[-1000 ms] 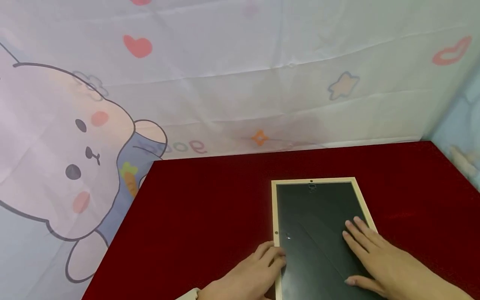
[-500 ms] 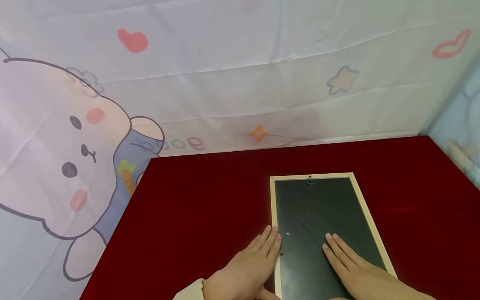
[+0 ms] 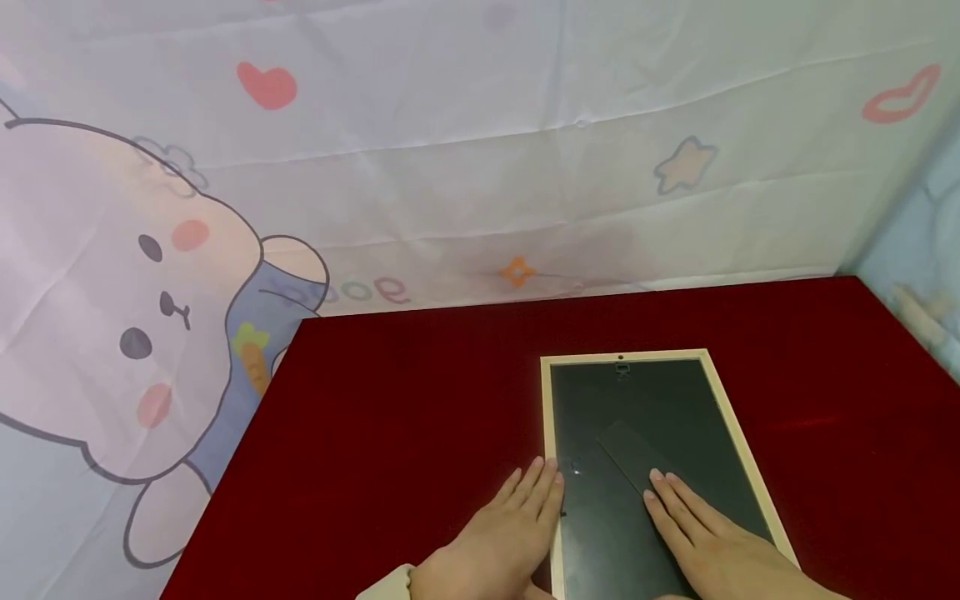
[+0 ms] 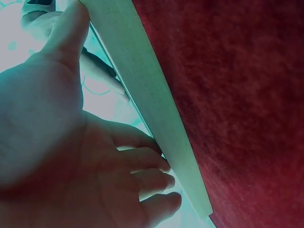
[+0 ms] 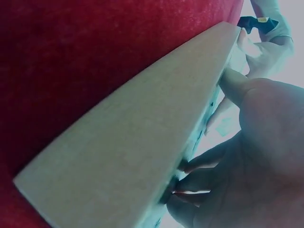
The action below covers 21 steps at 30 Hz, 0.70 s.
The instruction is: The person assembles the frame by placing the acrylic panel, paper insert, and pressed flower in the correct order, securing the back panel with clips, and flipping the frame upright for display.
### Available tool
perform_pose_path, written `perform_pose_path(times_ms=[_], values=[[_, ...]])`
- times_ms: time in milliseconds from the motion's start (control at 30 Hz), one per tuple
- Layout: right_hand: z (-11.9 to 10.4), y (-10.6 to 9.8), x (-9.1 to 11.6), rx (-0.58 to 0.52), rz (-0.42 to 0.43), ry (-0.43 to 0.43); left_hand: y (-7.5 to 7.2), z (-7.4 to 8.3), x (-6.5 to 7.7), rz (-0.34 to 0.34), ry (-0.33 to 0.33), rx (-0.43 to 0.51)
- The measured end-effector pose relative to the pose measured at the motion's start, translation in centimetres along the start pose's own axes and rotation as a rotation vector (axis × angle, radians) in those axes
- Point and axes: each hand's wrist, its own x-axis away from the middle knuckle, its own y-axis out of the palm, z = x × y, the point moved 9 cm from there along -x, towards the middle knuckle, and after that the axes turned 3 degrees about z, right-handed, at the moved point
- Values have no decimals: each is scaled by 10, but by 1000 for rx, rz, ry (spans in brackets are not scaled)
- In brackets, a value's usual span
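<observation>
A picture frame [image 3: 738, 429] with a pale wood border lies back side up on the table, its black backing board [image 3: 660, 408] showing. A thin stand leg [image 3: 626, 446] lies flat against the board, partly under my right hand [image 3: 705, 533]. That hand rests on the backing with its fingers straight and close together. My left hand [image 3: 504, 529] touches the left border, fingers extended along it. In the left wrist view the frame's side [image 4: 152, 90] runs past the fingertips. The right wrist view shows the opposite wooden side [image 5: 128, 128] beside the right hand [image 5: 266, 156].
Dark red cloth [image 3: 405, 400] covers the table under the frame. Behind it hangs a pale printed curtain [image 3: 465, 183] with a cartoon bear, hearts and stars. A small metal hanger [image 3: 622, 368] sits at the frame's far end.
My right hand has slid left and nearer over the backing onto the stand leg. The left fingers have straightened from a curl over the border. Little differs over the last half second.
</observation>
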Motion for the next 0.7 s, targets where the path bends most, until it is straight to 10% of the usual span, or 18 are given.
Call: perform_pose_path(times_ms=[700], values=[[-2,-7,2,-25,124,-121,5,1,-2,-31,-21,16]])
